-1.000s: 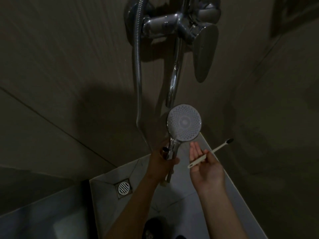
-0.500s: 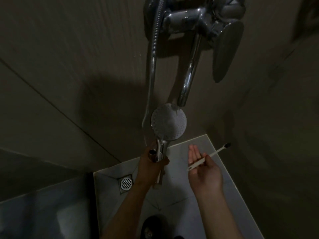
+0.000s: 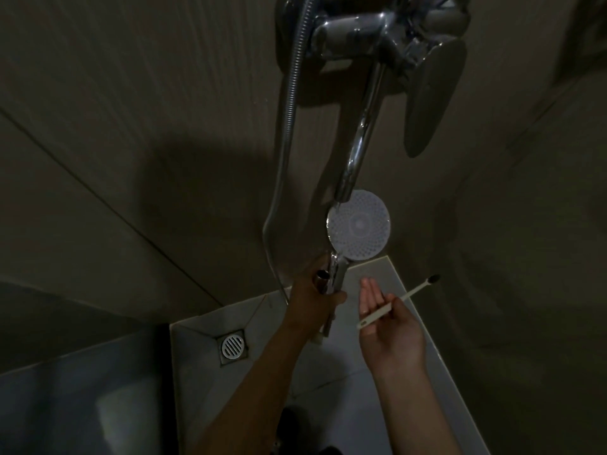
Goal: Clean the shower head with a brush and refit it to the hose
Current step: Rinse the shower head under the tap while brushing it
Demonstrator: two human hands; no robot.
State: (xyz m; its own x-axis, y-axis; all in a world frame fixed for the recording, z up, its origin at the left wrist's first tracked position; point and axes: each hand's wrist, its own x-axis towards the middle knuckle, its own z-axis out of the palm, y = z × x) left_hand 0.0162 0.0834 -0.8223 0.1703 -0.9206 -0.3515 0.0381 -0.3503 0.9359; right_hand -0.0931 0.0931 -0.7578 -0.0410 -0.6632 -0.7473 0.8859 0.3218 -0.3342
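— What have your hands got hold of?

— Your left hand (image 3: 312,298) is wrapped tight round the chrome handle of the round white-faced shower head (image 3: 359,224), and the brass-coloured end fitting of the ribbed chrome hose (image 3: 290,103) shows just beside the handle at your thumb. Your right hand (image 3: 387,323) lies palm up with the fingers loosely spread; the slim white toothbrush with dark bristles (image 3: 399,298) rests across the palm under the thumb, bristle end pointing out to the right.

— How does the shower head look, and where is it?

— Its face of small nozzle holes is turned towards you, pale and evenly dotted. It sits directly under the tip of the long chrome spout (image 3: 359,136), whose end overlaps the upper left rim. I cannot tell whether they touch.

— How much room is there around it?

— The two hands are close but apart. The hose hangs in a loop to the left of the head; the flat lever of the chrome mixer tap (image 3: 430,93) hangs above right.

— And the room?

— Dim, dark tiled walls (image 3: 131,126) close in on both sides. Below is a pale tiled floor (image 3: 345,382) with a square metal drain (image 3: 232,347) to the left of your forearm.
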